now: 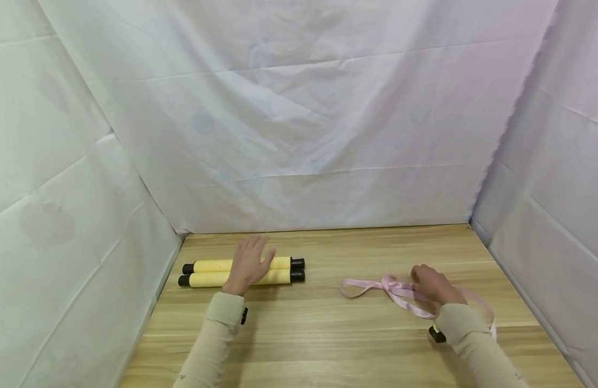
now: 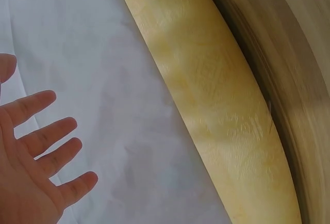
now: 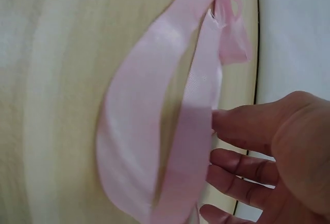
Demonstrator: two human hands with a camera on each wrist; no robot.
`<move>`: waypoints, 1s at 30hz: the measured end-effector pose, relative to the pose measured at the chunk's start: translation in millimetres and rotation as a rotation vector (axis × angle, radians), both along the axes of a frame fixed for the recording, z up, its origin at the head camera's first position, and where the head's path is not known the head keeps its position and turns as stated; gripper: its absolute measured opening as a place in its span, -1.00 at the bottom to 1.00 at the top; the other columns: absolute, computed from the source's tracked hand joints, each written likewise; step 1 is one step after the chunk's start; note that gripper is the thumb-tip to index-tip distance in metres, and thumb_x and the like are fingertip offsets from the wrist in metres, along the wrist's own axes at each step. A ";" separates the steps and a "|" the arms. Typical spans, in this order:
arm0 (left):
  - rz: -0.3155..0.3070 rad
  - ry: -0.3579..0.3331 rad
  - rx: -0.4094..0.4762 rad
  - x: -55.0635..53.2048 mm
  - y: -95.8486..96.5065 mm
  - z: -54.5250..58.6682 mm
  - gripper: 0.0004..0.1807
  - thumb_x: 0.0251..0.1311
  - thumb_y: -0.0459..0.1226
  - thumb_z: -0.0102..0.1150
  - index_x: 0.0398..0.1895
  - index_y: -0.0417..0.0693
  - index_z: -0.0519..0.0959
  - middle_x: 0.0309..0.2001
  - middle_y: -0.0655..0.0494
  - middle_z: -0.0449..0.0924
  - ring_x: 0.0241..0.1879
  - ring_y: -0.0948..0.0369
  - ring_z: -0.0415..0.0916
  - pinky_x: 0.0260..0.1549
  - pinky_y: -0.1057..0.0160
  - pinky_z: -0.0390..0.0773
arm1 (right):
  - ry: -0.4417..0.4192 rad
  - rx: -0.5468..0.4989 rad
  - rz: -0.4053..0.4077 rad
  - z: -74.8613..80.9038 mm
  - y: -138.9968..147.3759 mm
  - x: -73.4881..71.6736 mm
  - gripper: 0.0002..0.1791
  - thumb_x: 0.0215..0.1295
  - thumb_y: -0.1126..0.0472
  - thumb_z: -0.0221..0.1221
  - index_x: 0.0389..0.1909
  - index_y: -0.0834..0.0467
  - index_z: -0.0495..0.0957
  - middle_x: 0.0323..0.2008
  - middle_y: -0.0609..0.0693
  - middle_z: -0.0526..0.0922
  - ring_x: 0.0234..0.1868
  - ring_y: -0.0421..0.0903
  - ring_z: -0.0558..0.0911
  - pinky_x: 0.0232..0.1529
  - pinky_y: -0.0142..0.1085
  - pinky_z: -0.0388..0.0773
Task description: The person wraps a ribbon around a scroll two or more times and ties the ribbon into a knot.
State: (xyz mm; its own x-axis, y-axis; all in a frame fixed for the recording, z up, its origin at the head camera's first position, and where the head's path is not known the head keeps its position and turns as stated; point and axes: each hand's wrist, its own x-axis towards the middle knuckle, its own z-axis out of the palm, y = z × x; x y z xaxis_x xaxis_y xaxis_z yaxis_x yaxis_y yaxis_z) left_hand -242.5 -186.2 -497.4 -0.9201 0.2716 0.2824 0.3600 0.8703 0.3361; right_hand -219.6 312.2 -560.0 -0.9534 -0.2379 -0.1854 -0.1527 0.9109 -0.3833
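Two yellow foam-covered rods (image 1: 211, 278) with black ends lie side by side on the table's left. My left hand (image 1: 251, 262) is over them in the head view, fingers straight and spread. In the left wrist view that hand (image 2: 31, 152) holds nothing, apart from the yellow foam (image 2: 206, 79). A pink satin ribbon (image 1: 357, 283) lies looped on the right, with a knot-like crossing (image 1: 390, 281) near its left loop. My right hand (image 1: 432, 284) is at the ribbon with bent fingers; its thumb and fingertips meet the ribbon's edge (image 3: 193, 126). I cannot tell whether they pinch it.
The wood-grain table (image 1: 308, 328) is bounded by a white cloth at the back (image 1: 299, 140), with more white cloth on the left (image 1: 71, 215) and right (image 1: 556, 231). Part of the ribbon trails right, behind my right wrist.
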 end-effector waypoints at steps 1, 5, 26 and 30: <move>-0.006 0.007 0.002 0.0 1.6 -0.8 -0.47 0.50 0.00 -0.10 0.28 -0.20 0.46 0.27 -0.24 0.44 0.32 -0.18 0.30 0.28 -0.28 0.21 | -0.002 -0.006 -0.002 -0.8 -1.2 0.3 -0.87 0.25 0.27 0.25 -0.26 0.25 0.54 -0.32 0.07 0.55 -0.26 0.03 0.54 -0.20 0.14 0.49; -0.018 0.020 0.002 -0.3 8.3 -4.2 -0.49 0.50 -0.02 -0.09 0.27 -0.20 0.48 0.25 -0.22 0.47 0.30 -0.16 0.33 0.30 -0.24 0.21 | -0.011 -0.014 -0.017 -3.5 -5.1 1.4 -0.95 0.26 0.31 0.19 -0.39 0.17 0.53 -0.39 0.00 0.51 -0.35 -0.05 0.48 -0.27 0.05 0.45; -0.114 -0.128 0.115 4.1 48.0 -12.8 -0.55 0.47 -0.07 0.02 0.26 -0.14 0.51 0.23 -0.15 0.51 0.27 -0.11 0.40 0.21 -0.13 0.41 | 0.165 -0.169 0.061 4.8 -47.4 -5.7 -0.87 0.33 0.28 0.09 -0.43 0.09 0.39 -0.55 -0.13 0.42 -0.53 -0.20 0.37 -0.34 -0.18 0.23; -0.181 -0.214 0.187 6.5 64.6 -12.4 -0.58 0.48 -0.11 0.02 0.27 -0.10 0.51 0.23 -0.10 0.52 0.27 -0.06 0.43 0.20 -0.09 0.44 | 0.224 -0.309 0.148 17.4 -66.3 -5.1 -0.89 0.30 0.37 0.09 -0.38 0.13 0.40 -0.58 -0.13 0.37 -0.58 -0.27 0.29 -0.50 -0.35 0.28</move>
